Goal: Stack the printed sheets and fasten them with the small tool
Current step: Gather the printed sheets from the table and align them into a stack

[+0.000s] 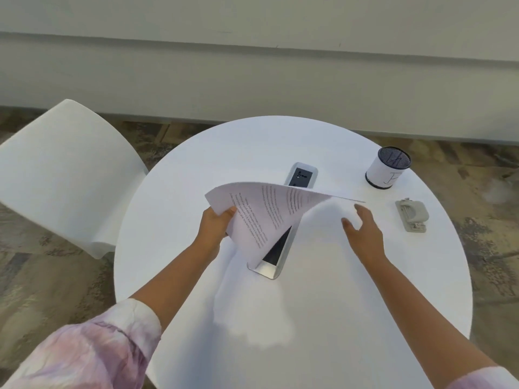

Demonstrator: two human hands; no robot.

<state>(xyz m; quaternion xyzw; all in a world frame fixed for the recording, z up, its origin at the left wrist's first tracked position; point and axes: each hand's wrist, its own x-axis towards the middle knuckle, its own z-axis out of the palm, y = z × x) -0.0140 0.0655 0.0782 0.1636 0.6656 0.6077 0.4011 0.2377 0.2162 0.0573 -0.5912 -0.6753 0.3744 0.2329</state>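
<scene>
— Well, shall we start with the biggest thing? We have the round white table filling most of the view, with a white chair pulled up at its left edge and patterned carpet around both.

— Agreed. On the tabletop we see a long metal-rimmed slot set into the middle, and beyond it a power socket plate. The printed sheets hang right over that slot and hide its far half.

— How do we read the sheets?

— We see them lifted off the table, curling, text side toward us, their lower corner dipping to the near end of the slot. Our left hand pinches them at their left edge, thumb on top.

— And the other hand?

— Our right hand is spread, fingers apart, gripping nothing, hovering just under the right tip of the paper. We cannot tell whether a fingertip touches it.

— What sits to the right?

— We find a mesh pen cup with a white paper label wrapped round it, standing near the far right rim. Nearer us, a small grey fastening tool lies flat on the table, apart from the right hand and clear of the paper.

— Sleeves?

— Pale pink tie-dye sleeves, pushed up both forearms.
</scene>
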